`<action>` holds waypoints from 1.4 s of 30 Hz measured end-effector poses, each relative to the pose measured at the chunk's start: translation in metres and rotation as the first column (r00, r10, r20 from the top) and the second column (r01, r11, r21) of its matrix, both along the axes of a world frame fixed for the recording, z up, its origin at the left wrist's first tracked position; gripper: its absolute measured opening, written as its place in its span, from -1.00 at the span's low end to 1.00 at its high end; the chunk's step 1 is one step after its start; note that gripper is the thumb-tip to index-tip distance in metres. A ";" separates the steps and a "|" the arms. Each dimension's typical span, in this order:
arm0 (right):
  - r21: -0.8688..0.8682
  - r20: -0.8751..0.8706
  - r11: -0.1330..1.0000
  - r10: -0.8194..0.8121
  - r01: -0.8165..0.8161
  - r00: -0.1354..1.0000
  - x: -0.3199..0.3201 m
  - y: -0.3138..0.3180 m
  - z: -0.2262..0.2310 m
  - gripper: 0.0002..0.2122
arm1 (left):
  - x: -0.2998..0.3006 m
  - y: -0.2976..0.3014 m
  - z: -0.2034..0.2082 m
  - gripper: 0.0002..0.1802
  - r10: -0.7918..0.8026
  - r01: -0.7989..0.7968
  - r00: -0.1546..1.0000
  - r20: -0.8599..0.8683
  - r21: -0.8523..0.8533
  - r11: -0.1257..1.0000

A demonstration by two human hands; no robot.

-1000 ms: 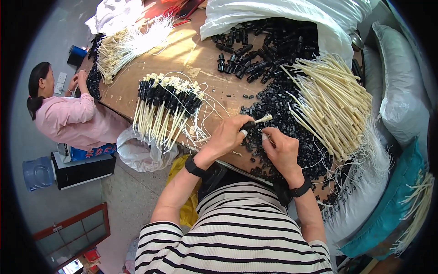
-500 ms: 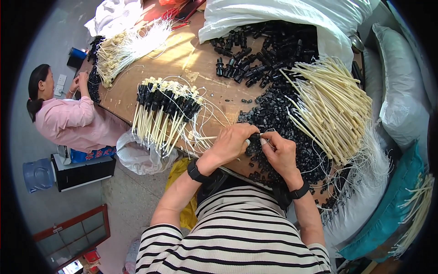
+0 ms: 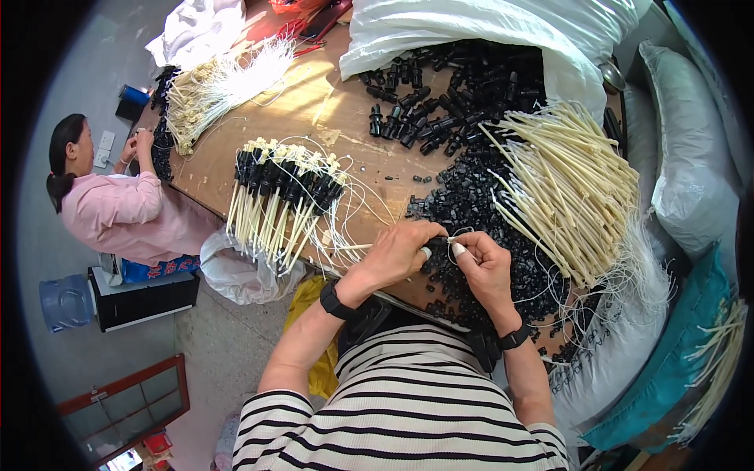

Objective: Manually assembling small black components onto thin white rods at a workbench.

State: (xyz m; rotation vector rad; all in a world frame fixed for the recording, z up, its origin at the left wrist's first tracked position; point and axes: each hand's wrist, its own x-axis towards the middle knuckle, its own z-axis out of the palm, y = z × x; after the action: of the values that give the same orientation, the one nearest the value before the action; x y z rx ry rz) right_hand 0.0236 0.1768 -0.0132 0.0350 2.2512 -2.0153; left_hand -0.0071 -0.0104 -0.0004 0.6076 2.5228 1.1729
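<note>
Bare table (image 3: 314, 106) ahead (perhaps); black parts (image 3: 463, 208) crowd right.

Colours only, quick rundown: small plastic parts (image 3: 471, 208) are all black, tubes (image 3: 577, 184) are cream/pale yellow w/ thin white strings. Finished bundle (image 3: 287, 196) = cream tubes w/ black caps. Tabletop (image 3: 314, 102) is tan wood. Sacks (image 3: 487, 27) white, one cushion-ish thing (image 3: 675, 353) teal. My shirt (image 3: 400, 424) is black & white stripes, both wristbands black. Co-worker's top (image 3: 126, 216) is pink. Water jug (image 3: 67, 302) blue, bag (image 3: 318, 330) under the table yellow.

Left hand (image 3: 397, 253) and right hand (image 3: 485, 267) meet fingertip to fingertip (fingers pinched, taped tips), wrists bent inward.
</note>
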 end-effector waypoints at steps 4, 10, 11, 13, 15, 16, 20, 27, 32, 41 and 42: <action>0.259 -0.187 0.965 0.083 -0.032 0.979 0.002 0.000 -0.003 -0.93 | 0.001 0.000 -0.001 -0.57 -0.015 0.015 1.000 -0.025 -0.007 1.000; 0.355 -0.355 0.929 0.238 -0.105 0.904 -0.004 -0.001 0.001 -0.85 | 0.001 0.006 0.011 -0.55 -0.052 0.057 0.997 0.054 -0.095 0.994; 0.354 -0.339 0.913 0.327 -0.203 0.882 -0.005 0.001 0.004 -0.82 | 0.001 0.005 0.010 -0.55 -0.050 0.056 0.997 0.056 -0.094 0.994; 0.395 -0.303 0.887 0.371 -0.238 0.878 -0.006 0.003 0.004 -0.80 | -0.002 0.004 0.011 -0.53 -0.049 0.065 0.989 0.139 -0.110 0.992; 0.508 -0.383 0.856 0.325 -0.096 0.865 -0.005 0.001 0.000 -0.82 | 0.000 0.004 0.006 -0.56 0.003 -0.003 1.000 -0.006 0.086 0.996; 0.507 -0.383 0.856 0.324 -0.096 0.865 -0.004 0.000 0.001 -0.82 | 0.001 0.004 0.003 -0.59 0.084 -0.042 0.987 -0.137 0.286 0.957; 0.545 -0.349 0.833 0.328 -0.095 0.878 0.000 -0.004 0.006 -0.84 | 0.002 0.000 -0.005 -0.81 0.157 -0.074 0.947 -0.282 0.282 0.956; 0.287 -0.369 0.942 0.277 -0.175 0.887 0.000 -0.005 0.003 -0.83 | 0.003 -0.004 -0.003 -0.80 0.143 0.035 0.919 -0.367 0.437 0.899; 0.450 -0.301 0.893 0.148 0.004 0.942 0.000 -0.001 -0.006 -0.90 | -0.031 -0.002 -0.020 -0.75 0.195 -0.084 0.933 -0.304 0.341 0.936; 0.276 -0.057 0.957 -0.076 0.089 0.996 -0.002 0.014 -0.011 -0.90 | -0.082 -0.014 -0.054 -0.75 0.265 -0.284 0.941 -0.212 -0.065 0.956; 0.235 -0.007 0.966 -0.109 0.108 0.994 -0.005 0.014 -0.009 -0.90 | -0.074 -0.014 -0.049 -0.81 0.346 -0.345 0.938 0.005 0.112 0.932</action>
State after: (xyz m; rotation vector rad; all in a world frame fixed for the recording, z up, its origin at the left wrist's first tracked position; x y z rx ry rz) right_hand 0.0189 0.1906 -0.0218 0.1893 2.5226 -1.7809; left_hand -0.0812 -0.0243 -0.0491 0.1956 2.6634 1.4379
